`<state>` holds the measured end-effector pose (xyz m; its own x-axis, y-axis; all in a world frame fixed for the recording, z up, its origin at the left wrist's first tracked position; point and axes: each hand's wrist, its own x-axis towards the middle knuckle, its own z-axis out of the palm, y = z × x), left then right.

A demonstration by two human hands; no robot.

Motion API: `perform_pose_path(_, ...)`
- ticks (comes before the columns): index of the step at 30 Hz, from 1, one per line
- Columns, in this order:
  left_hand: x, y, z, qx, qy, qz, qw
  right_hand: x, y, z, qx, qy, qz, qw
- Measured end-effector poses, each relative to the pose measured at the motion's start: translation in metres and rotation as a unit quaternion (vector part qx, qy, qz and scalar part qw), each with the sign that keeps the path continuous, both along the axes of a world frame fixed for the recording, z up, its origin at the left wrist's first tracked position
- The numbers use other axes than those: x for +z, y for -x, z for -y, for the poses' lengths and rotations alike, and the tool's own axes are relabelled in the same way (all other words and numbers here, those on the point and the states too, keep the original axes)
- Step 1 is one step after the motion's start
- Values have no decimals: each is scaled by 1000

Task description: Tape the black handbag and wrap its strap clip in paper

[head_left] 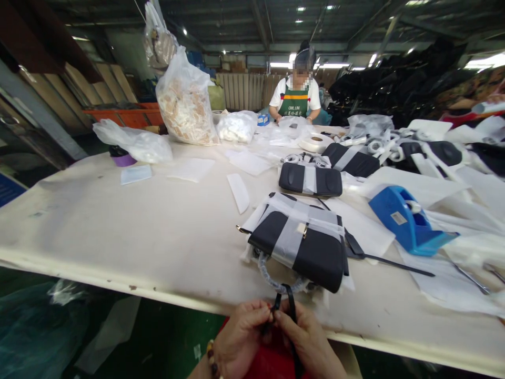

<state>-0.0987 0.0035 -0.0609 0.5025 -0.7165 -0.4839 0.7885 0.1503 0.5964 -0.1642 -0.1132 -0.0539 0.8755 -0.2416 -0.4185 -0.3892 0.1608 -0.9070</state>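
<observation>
Both my hands are at the table's front edge, fingertips pinched together on a thin black strap [291, 302]. My left hand [245, 332], with a beaded bracelet on its wrist, closes on one part of it. Beside it, my right hand [302, 337] grips the strap too, and a length hangs down below. The strap loops up to the wrapped handle [272, 278] of a black handbag [315, 259]. This bag lies flat just beyond my hands, banded with translucent white wrapping around a gold clasp [302, 229]. Whether the strap is fastened to the handle I cannot tell.
A blue tape dispenser [406, 221] stands right of the bag, near a long black strap [398, 266] and scissors [471, 279]. More wrapped black bags [310, 180] lie behind. Stuffed plastic bags [185, 100] stand at the back left. A co-worker [295, 97] works across the table.
</observation>
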Motion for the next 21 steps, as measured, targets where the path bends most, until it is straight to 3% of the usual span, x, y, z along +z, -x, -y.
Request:
perform_pose_path(4,-6,5,-4,-54,-54,149,986,2,10,12,21,-49,-16,998)
perform_pose_path(9,-12,9,-5,-65,-82,168,980,14,29,30,93,-148,4,985)
perform_pose_path(14,-11,11,-13,-13,-77,175,981,27,27,30,115,-89,40,989)
perform_pose_path(18,-13,14,-17,10,-58,170,984,24,21,17,42,-117,16,992)
perform_pose_path(21,-18,19,-20,-2,-41,189,981,19,19,6,-24,-91,-7,996)
